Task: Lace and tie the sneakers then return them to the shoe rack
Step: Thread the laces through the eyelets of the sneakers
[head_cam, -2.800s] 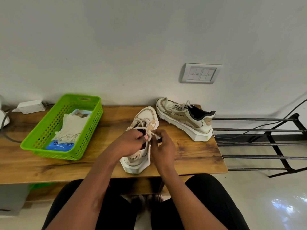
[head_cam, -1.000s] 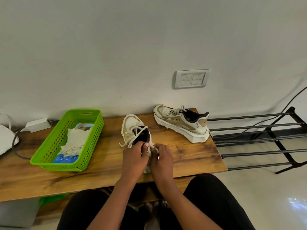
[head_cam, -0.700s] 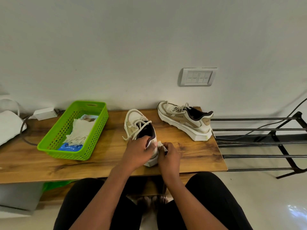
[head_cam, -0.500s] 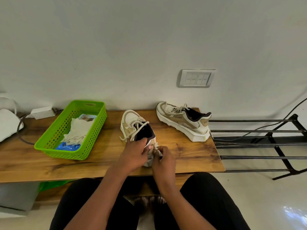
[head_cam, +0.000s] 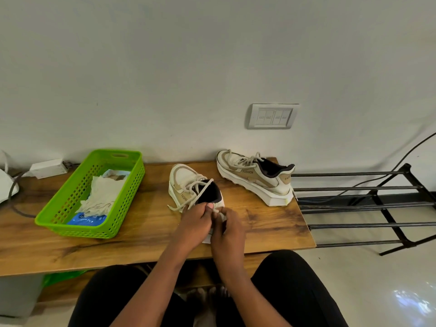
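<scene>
A white and tan sneaker (head_cam: 186, 182) stands on the wooden table (head_cam: 146, 223), toe pointing away from me, its cream laces (head_cam: 188, 199) hanging loose over its left side. My left hand (head_cam: 197, 223) and my right hand (head_cam: 227, 228) press together at its heel, each pinching a bit of lace between the fingertips. The heel is mostly hidden behind them. The second sneaker (head_cam: 256, 175) lies at the table's far right, laces in, heel toward the black metal shoe rack (head_cam: 361, 204).
A green plastic basket (head_cam: 70, 208) with cloths and a blue packet sits on the table's left half. A white adapter (head_cam: 47, 168) and cables lie at the far left. A switch plate (head_cam: 271, 116) is on the wall. My knees are under the table's front edge.
Both hands slid from the sneaker's tongue back to its heel. The sneaker turned a little, toe now further left. One lace end now trails off its left side.
</scene>
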Motion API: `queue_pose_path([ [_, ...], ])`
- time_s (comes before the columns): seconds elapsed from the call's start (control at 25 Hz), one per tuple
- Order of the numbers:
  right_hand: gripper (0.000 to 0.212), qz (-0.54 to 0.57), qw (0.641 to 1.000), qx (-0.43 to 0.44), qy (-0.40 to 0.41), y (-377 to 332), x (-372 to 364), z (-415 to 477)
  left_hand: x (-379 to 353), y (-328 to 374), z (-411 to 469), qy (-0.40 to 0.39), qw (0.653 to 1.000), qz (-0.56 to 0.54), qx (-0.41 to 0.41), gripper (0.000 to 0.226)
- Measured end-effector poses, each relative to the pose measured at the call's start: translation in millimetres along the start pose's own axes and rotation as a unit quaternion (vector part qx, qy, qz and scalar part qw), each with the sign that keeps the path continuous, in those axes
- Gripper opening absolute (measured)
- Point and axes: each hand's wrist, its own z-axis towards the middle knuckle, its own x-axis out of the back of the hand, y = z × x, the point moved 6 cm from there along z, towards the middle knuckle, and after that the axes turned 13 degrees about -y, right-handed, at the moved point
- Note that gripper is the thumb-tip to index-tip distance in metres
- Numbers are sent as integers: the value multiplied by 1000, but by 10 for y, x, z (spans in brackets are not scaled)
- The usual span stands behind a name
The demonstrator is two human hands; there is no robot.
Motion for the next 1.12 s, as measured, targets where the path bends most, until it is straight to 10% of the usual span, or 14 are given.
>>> queue_pose_path([
  [0.12, 16, -22, 997, 40, -70, -92, -184, -255, 7, 33, 114, 30, 999, 11, 13, 36],
  [0.24, 13, 67, 992, -76, 72, 193, 222, -31, -39, 108, 62, 1, 998, 62, -33, 31],
  [0.44, 6, 69, 994, -77, 21, 264, 300, 169, 157, 36, 4, 42, 908, 404, -102, 43],
  [0.84, 13, -73, 990, -75, -94, 191, -31, -100, 3, 153, 87, 89, 920, 376, -66, 38],
  [1.0, 7, 55, 985, -135, 90, 292, 345, 3, -119, 332, 34, 36, 938, 335, -81, 35],
  [1.12, 8, 132, 971, -154, 128, 435, 505, 139, 63, 215, 56, 77, 884, 442, -132, 49],
])
